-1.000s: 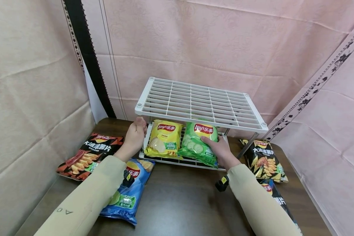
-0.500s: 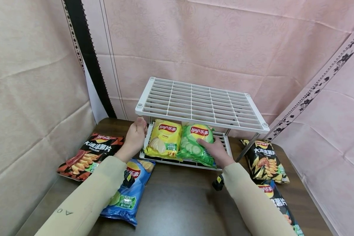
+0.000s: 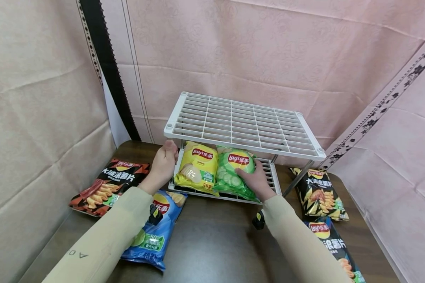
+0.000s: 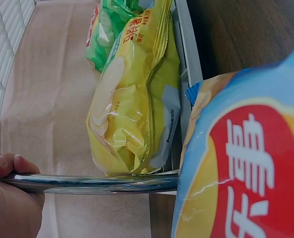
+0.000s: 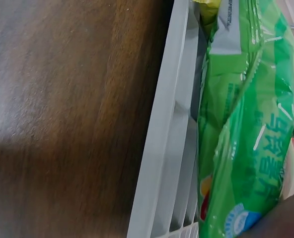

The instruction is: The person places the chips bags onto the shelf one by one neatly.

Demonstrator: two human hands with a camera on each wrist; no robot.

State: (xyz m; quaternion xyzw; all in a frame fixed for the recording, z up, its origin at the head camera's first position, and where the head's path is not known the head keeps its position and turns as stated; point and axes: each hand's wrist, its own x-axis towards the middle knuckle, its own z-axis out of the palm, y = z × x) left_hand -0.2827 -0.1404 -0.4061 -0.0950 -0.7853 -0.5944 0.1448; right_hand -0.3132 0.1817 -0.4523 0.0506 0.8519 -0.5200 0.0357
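My left hand (image 3: 164,164) grips the front left metal post (image 4: 107,184) of a white two-tier rack (image 3: 246,124), just under its top shelf. On the lower shelf, a yellow bag of potato chips (image 3: 197,168) leans back at the left. Beside it, against its right edge, stands a green bag of potato chips (image 3: 230,182) with cucumber slices printed on it. My right hand (image 3: 257,181) holds this green bag by its right side, thumb across the front. In the right wrist view the green bag (image 5: 241,139) stands over the grey-white shelf edge (image 5: 159,134).
A blue chip bag (image 3: 156,232) lies on the brown table (image 3: 205,243) below my left forearm, with a black and red chip bag (image 3: 109,186) behind it. Right of the rack lie a black and yellow chip bag (image 3: 320,192) and a dark blue one (image 3: 334,245).
My right hand has shifted left with the green bag, bringing it close against the yellow one. More bare lower shelf shows at the right. The left hand stays on the post.
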